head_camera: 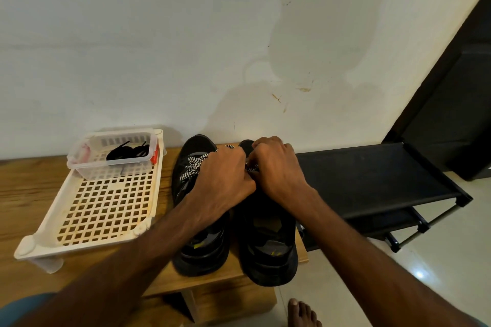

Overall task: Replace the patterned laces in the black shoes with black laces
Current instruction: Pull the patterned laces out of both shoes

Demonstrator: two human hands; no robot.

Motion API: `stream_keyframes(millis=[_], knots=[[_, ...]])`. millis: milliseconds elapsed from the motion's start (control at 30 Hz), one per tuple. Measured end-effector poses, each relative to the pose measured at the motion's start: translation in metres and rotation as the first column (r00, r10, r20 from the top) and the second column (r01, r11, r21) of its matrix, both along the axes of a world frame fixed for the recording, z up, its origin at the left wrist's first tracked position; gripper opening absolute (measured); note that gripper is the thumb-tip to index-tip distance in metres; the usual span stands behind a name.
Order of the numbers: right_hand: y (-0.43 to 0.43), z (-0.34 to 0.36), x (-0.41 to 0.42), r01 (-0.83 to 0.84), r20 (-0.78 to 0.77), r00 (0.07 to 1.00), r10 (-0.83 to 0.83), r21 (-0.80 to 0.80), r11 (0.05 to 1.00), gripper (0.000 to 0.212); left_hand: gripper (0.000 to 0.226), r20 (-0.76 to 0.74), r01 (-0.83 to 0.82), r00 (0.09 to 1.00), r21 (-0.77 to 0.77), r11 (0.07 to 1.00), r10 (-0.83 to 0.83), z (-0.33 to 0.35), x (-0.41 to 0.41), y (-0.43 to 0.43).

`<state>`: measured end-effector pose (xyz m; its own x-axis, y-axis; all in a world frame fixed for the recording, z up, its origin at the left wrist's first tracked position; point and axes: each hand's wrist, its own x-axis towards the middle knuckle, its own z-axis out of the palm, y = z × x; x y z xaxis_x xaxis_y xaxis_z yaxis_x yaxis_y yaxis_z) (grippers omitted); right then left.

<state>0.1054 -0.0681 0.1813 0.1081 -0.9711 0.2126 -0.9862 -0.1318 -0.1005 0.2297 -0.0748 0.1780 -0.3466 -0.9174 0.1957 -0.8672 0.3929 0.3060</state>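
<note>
Pale, stained wall (186, 34) backs a wooden bench top (26, 194), and at its left end sits a cream perforated plastic tray (79, 243). At the far end of the tray stands a small clear slotted plastic basket (111, 170), and the coiled black laces (125, 154) lie inside it, untouched.

Just right of the tray stands the left black low-top shoe (202, 247), toe to the wall, its black-and-white chequered lace (192, 167) threaded and slack. The left hand (223, 180) reaches over this shoe, knuckles up and fingers clenched. Its fingertips are hidden, so I cannot tell what it holds.

Further right of the tray, the right hand (279, 170) presses against it, fingers curled, apparently pinching the second chequered lace (252, 167) over the right black shoe (268, 255). Well right of the tray stands a black fabric shoe rack (372, 175).

The step in hand looks like undoing this lace, the very start of the job. Next it must be drawn out eyelet by eyelet, keeping the shoe steady, before anyone reaches back to the basket.
</note>
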Motion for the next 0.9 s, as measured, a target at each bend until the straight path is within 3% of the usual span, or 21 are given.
stream_keyframes(millis=[133, 233, 433, 533, 633, 700, 767, 900], knots=[[0.002, 0.005, -0.004, -0.043, 0.049, 0.998, 0.040, 0.058, 0.997, 0.020, 0.025, -0.003, -0.016, 1.000, 0.015, 1.000, 0.016, 0.003, 0.002, 0.002], [0.004, 0.013, -0.014, -0.003, 0.164, 0.986, -0.009, 0.075, 0.997, 0.016, 0.012, -0.002, -0.040, 0.999, 0.013, 0.999, 0.040, 0.005, 0.001, 0.003], [0.011, 0.036, -0.062, 0.370, 0.466, 0.829, -0.310, -0.040, 0.928, 0.010, 0.006, 0.012, -0.055, 0.998, 0.020, 0.998, 0.054, 0.006, 0.001, 0.006], [0.009, 0.027, -0.066, 0.377, 0.409, 0.845, -0.343, -0.003, 0.926, 0.024, 0.007, -0.005, -0.059, 0.998, 0.009, 0.998, 0.059, 0.005, 0.000, 0.006], [0.008, 0.015, -0.046, 0.122, 0.336, 0.934, -0.122, 0.023, 0.992, 0.052, 0.012, -0.011, -0.039, 0.999, 0.002, 0.999, 0.039, 0.003, 0.000, 0.006], [0.008, 0.011, -0.027, -0.004, 0.202, 0.979, -0.009, 0.066, 0.998, 0.046, 0.015, -0.012, -0.026, 1.000, -0.004, 1.000, 0.025, 0.002, -0.001, 0.007], [0.006, 0.006, -0.013, -0.026, 0.083, 0.996, 0.018, 0.103, 0.994, 0.035, 0.025, -0.010, -0.024, 1.000, -0.008, 1.000, 0.023, 0.003, -0.001, 0.008], [0.000, 0.001, -0.005, -0.026, 0.066, 0.998, 0.022, 0.052, 0.998, 0.017, 0.034, -0.003, -0.048, 0.999, 0.010, 0.999, 0.048, 0.003, 0.000, 0.010]])
